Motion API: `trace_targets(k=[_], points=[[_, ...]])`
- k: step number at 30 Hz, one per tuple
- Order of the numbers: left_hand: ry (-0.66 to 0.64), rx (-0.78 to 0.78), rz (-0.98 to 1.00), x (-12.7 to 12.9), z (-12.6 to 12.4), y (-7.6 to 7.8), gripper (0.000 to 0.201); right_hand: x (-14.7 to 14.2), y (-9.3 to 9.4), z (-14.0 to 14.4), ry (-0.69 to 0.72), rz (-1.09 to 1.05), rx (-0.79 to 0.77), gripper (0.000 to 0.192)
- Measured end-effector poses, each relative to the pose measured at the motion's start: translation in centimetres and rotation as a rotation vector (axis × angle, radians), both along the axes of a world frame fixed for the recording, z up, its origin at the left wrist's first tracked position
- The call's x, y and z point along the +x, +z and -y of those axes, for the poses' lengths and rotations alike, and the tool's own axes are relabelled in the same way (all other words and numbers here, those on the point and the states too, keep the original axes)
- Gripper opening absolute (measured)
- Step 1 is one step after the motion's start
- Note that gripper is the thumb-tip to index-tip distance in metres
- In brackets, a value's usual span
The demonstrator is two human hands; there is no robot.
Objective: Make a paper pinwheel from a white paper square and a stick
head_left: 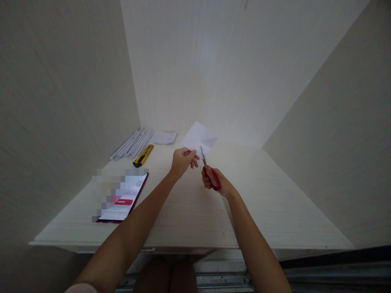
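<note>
Left hand (183, 160) pinches creased white paper (198, 135); right hand (224, 183) grips red-handled scissors (216, 179).
Below lies a pale, faintly streaked tabletop (269, 195); the metal blades (203, 154) look slender.

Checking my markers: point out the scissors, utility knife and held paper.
Scissors (204, 159), head view, on the metal blades.
Utility knife (143, 156), head view, middle of the body.
Held paper (198, 136), head view, middle of the sheet.

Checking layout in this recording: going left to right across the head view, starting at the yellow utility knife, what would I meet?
Yellow utility knife, flat white paper, left hand, red-handled scissors.
</note>
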State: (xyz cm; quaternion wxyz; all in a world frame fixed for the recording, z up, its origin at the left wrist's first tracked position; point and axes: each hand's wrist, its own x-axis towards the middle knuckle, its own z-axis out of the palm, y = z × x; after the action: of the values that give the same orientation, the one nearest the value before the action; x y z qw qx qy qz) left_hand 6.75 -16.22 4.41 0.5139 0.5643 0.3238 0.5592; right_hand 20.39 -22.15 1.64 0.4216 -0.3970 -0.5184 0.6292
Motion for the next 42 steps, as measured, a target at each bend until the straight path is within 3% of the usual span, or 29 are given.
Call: trace_targets(k=[27, 42], points=[[-0.005, 0.025, -0.011, 0.14, 0.32, -0.12, 0.022, 0.12, 0.03, -0.03, -0.042, 0.034, 0.021, 0.039], [-0.015, 0.042, -0.016, 0.04, 0.47, -0.07, 0.023, 0.09, 0.26, 0.26, -0.098, 0.141, 0.137, 0.041]])
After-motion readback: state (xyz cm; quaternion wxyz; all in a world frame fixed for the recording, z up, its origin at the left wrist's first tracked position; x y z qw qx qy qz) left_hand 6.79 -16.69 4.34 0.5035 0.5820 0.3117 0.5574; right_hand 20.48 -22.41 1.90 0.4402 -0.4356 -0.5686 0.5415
